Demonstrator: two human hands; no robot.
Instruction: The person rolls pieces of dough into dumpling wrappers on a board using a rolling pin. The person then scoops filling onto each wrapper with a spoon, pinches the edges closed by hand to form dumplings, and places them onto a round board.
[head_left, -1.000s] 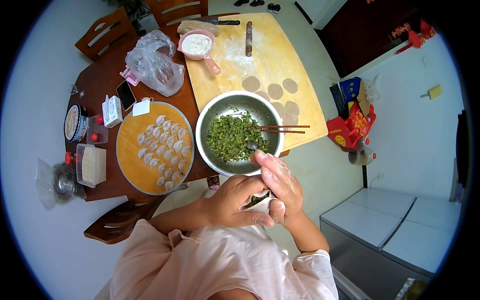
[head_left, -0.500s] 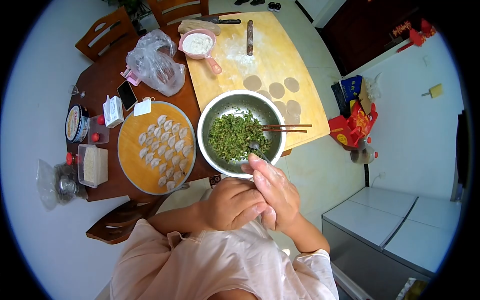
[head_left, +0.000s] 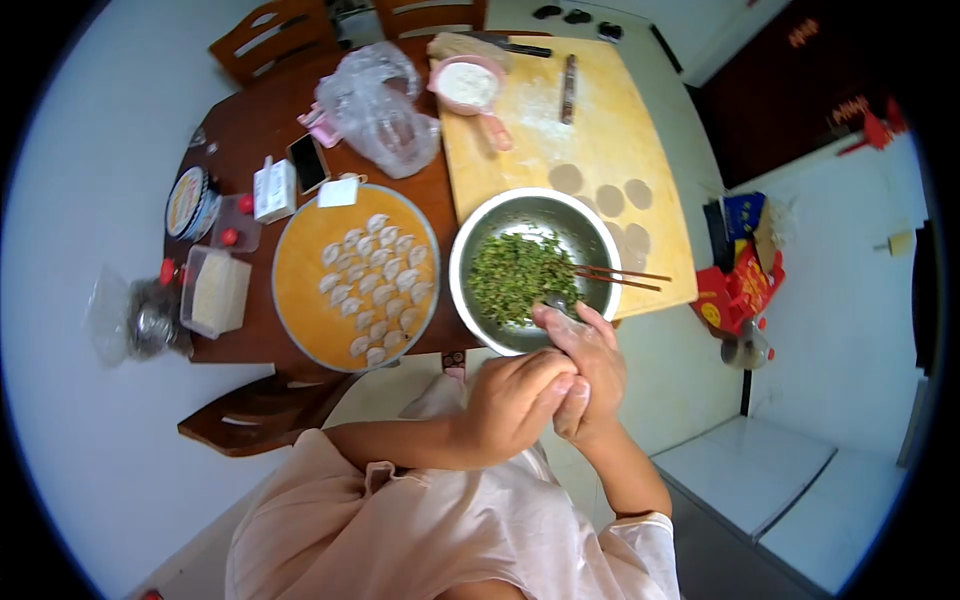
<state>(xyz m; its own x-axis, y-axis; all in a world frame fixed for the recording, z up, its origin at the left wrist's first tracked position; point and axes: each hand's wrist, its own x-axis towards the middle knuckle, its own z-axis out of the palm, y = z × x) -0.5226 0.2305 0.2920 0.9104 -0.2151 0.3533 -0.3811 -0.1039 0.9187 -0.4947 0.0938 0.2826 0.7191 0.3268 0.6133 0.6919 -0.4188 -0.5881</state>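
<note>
My left hand [head_left: 515, 405] is closed and pressed against my right hand [head_left: 592, 365], just in front of a steel bowl [head_left: 457, 275]. The right hand's fingers are curled in at the palm, with its upper fingers reaching over the bowl's near rim. Whatever lies between the hands is hidden. Chopped green filling [head_left: 512, 272] sits in the bowl, and brown chopsticks [head_left: 640, 276] rest across its right rim. A spoon in the filling is mostly covered by my right fingers. Left of the bowl, several shaped dumplings [head_left: 384, 294] lie on a round board [head_left: 293, 245].
Several round dough wrappers [head_left: 610, 200] and a rolling pin [head_left: 569, 90] lie on the floured wooden board [head_left: 665, 230]. A pink scoop of flour [head_left: 468, 84], knife [head_left: 528, 49], plastic bag [head_left: 380, 105], phone [head_left: 308, 163] and grain container [head_left: 217, 290] stand around the table.
The whole view has shifted, so the table and bowl appear further right. My hands stay pressed together; the right fingers now cover more of the spoon.
</note>
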